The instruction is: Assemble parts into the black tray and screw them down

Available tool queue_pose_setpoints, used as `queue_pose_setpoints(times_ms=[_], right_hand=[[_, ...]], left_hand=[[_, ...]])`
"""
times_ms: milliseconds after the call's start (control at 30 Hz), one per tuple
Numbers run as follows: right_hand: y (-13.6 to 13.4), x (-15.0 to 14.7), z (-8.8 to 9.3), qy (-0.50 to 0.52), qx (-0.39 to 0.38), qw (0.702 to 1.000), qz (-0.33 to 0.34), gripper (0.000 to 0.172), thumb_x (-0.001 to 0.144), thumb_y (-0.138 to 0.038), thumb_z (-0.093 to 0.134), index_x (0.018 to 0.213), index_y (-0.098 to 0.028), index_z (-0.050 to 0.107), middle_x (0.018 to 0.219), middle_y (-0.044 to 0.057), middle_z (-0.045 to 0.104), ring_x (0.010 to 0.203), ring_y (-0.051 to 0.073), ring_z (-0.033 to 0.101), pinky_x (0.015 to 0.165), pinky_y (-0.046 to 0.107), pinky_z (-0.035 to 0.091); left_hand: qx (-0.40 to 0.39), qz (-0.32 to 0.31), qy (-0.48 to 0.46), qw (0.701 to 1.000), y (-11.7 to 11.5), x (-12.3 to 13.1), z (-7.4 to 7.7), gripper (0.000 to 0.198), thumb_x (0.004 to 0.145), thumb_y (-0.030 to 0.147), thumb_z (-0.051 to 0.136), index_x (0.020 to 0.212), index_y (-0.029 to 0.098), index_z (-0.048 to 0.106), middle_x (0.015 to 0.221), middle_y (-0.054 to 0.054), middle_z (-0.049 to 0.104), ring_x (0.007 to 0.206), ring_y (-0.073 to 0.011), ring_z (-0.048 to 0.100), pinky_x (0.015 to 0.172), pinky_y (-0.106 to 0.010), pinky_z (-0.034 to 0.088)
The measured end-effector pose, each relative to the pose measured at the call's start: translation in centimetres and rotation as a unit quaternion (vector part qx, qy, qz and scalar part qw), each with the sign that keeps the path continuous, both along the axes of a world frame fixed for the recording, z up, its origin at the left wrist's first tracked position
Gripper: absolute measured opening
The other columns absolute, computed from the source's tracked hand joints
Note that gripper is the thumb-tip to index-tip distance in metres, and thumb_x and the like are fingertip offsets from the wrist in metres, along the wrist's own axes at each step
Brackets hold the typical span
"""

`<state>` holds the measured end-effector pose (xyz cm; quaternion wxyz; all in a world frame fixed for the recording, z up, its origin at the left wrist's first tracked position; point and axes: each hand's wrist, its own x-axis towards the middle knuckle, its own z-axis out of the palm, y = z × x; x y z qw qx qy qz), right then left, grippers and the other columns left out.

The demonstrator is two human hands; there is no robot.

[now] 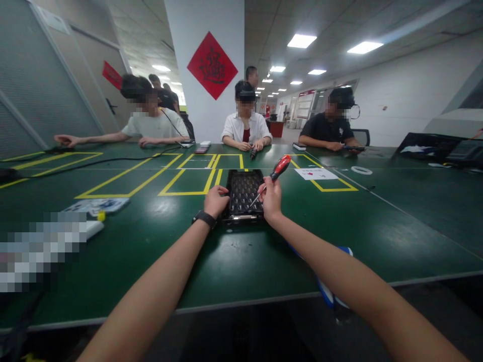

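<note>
A shallow black case (pixel 245 219) lies on the green table in front of me, its inside filled with rows of small pale-marked cells. My left hand (pixel 216 201), with a dark band on the wrist, grips the case's left edge with curled fingers. Closed around a screwdriver (pixel 281 166) with a red and black handle, my right hand (pixel 271 197) is at the case's right side. The thin shaft slants down to the left, and its tip is over the cells near the front. Whether the tip touches anything I cannot tell.
Yellow tape outlines (pixel 184 193) mark the green table (pixel 169 271). A paper sheet (pixel 316 174) and a white ring (pixel 361 170) lie to the right. Blue-and-white items (pixel 328 294) are partly under my right forearm. Several people sit across the table; a black cable (pixel 109 160) runs left.
</note>
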<state>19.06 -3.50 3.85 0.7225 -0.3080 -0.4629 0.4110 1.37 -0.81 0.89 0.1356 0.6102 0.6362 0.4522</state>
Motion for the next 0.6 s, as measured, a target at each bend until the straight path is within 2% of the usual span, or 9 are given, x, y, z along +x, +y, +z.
queue_pose_setpoints(times_ms=[167, 233, 300, 333, 367, 467, 533, 600], right_hand=[[0.0, 0.2, 0.1, -0.007, 0.011, 1.0, -0.008, 0.031, 0.082, -0.05, 0.044, 0.091, -0.021, 0.043, 0.054, -0.009, 0.043, 0.038, 0.004, 0.033, 0.035, 0.015, 0.025], [0.1, 0.3, 0.2, -0.008, 0.007, 1.0, -0.013, 0.031, 0.082, -0.051, 0.044, 0.091, -0.021, 0.043, 0.054, -0.009, 0.043, 0.038, 0.004, 0.033, 0.034, 0.015, 0.025], [0.1, 0.3, 0.1, -0.006, 0.004, 1.0, -0.012, 0.032, 0.081, -0.051, 0.043, 0.092, -0.021, 0.043, 0.054, -0.009, 0.043, 0.037, 0.004, 0.033, 0.034, 0.015, 0.025], [0.1, 0.3, 0.1, -0.006, 0.004, 1.0, -0.011, 0.032, 0.081, -0.051, 0.043, 0.092, -0.021, 0.043, 0.054, -0.009, 0.043, 0.037, 0.004, 0.033, 0.034, 0.015, 0.025], [0.1, 0.3, 0.1, -0.008, 0.005, 1.0, -0.012, 0.032, 0.081, -0.052, 0.043, 0.092, -0.021, 0.043, 0.054, -0.009, 0.043, 0.037, 0.004, 0.033, 0.034, 0.015, 0.026], [0.1, 0.2, 0.1, -0.018, 0.012, 1.0, -0.018, 0.032, 0.081, -0.051, 0.044, 0.092, -0.021, 0.043, 0.054, -0.009, 0.044, 0.037, 0.004, 0.033, 0.035, 0.015, 0.027], [0.0, 0.1, 0.1, -0.026, 0.019, 0.999, -0.023, 0.031, 0.081, -0.051, 0.044, 0.091, -0.021, 0.044, 0.055, -0.009, 0.044, 0.037, 0.003, 0.034, 0.036, 0.015, 0.027], [-0.2, 0.1, 0.2, -0.032, 0.027, 0.999, -0.019, 0.031, 0.082, -0.05, 0.044, 0.091, -0.021, 0.044, 0.055, -0.009, 0.044, 0.037, 0.003, 0.034, 0.036, 0.015, 0.028]], left_hand=[[0.001, -0.013, 0.012, 1.0, -0.2, 0.3, -0.1, 0.015, 0.063, 0.015, 0.053, 0.075, 0.017, 0.06, 0.082, -0.005, 0.063, 0.074, -0.0171, 0.057, 0.071, -0.03, 0.044], [0.019, -0.001, 0.02, 1.0, -0.6, 0.5, 0.5, 0.016, 0.063, 0.013, 0.053, 0.077, 0.017, 0.061, 0.084, -0.005, 0.061, 0.073, -0.0163, 0.057, 0.071, -0.03, 0.044], [0.082, -0.008, 0.048, 0.995, -1.5, 1.1, 1.6, 0.018, 0.065, 0.011, 0.052, 0.08, 0.018, 0.061, 0.09, -0.005, 0.059, 0.079, -0.0164, 0.056, 0.076, -0.03, 0.044], [0.12, -0.033, 0.061, 0.99, -2.1, 1.5, 2.3, 0.018, 0.068, 0.013, 0.052, 0.082, 0.018, 0.061, 0.092, -0.005, 0.058, 0.082, -0.0164, 0.056, 0.078, -0.031, 0.043], [0.138, -0.087, 0.07, 0.984, -2.7, 2.0, 2.9, 0.017, 0.071, 0.016, 0.053, 0.085, 0.019, 0.061, 0.092, -0.005, 0.059, 0.083, -0.016, 0.055, 0.079, -0.03, 0.043], [0.134, -0.259, 0.078, 0.953, -4.4, 3.8, 4.1, 0.019, 0.072, 0.027, 0.06, 0.089, 0.019, 0.061, 0.085, -0.003, 0.06, 0.078, -0.0148, 0.055, 0.073, -0.028, 0.044], [0.125, -0.297, 0.089, 0.942, -5.0, 4.8, 4.0, 0.022, 0.068, 0.033, 0.066, 0.084, 0.018, 0.061, 0.08, -0.003, 0.06, 0.074, -0.0143, 0.054, 0.069, -0.027, 0.044], [0.117, -0.296, 0.09, 0.944, -5.1, 5.3, 3.5, 0.021, 0.068, 0.035, 0.067, 0.077, 0.017, 0.06, 0.075, -0.002, 0.059, 0.068, -0.0131, 0.052, 0.064, -0.026, 0.042]])
